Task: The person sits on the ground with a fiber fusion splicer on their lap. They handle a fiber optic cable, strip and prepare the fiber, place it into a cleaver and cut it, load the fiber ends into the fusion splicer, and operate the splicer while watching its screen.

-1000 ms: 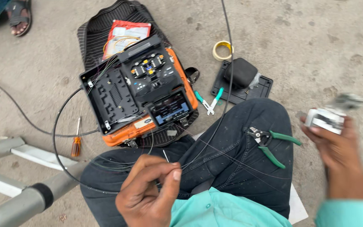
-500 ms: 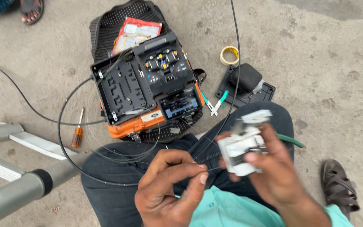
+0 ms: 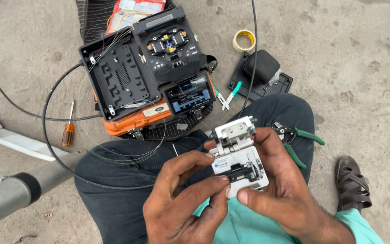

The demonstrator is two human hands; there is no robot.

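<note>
My right hand [image 3: 290, 194] holds a small white and silver fibre cleaver [image 3: 238, 156] with its lid open, over my lap. My left hand [image 3: 181, 199] is beside it on the left, thumb and fingers pinched at the cleaver's edge on what looks like a thin fibre. An orange and black fusion splicer [image 3: 127, 81] sits open on the concrete just beyond my knees, its small screen [image 3: 188, 95] lit. Several thin fibres [image 3: 127, 156] loop from it across my dark trousers.
Green-handled pliers [image 3: 303, 140] lie on my right thigh. On the ground: a screwdriver [image 3: 68, 131], a yellow tape roll [image 3: 243, 40], a black box on a tray [image 3: 260, 68], a teal-handled tool [image 3: 229, 97], a black cable [image 3: 46, 131], a sandal [image 3: 353, 185]. Metal ladder rails [image 3: 5, 194] cross at left.
My right hand has carried the cleaver from the far right in to my lap. My left hand has met it, and the cleaver's lid now stands open.
</note>
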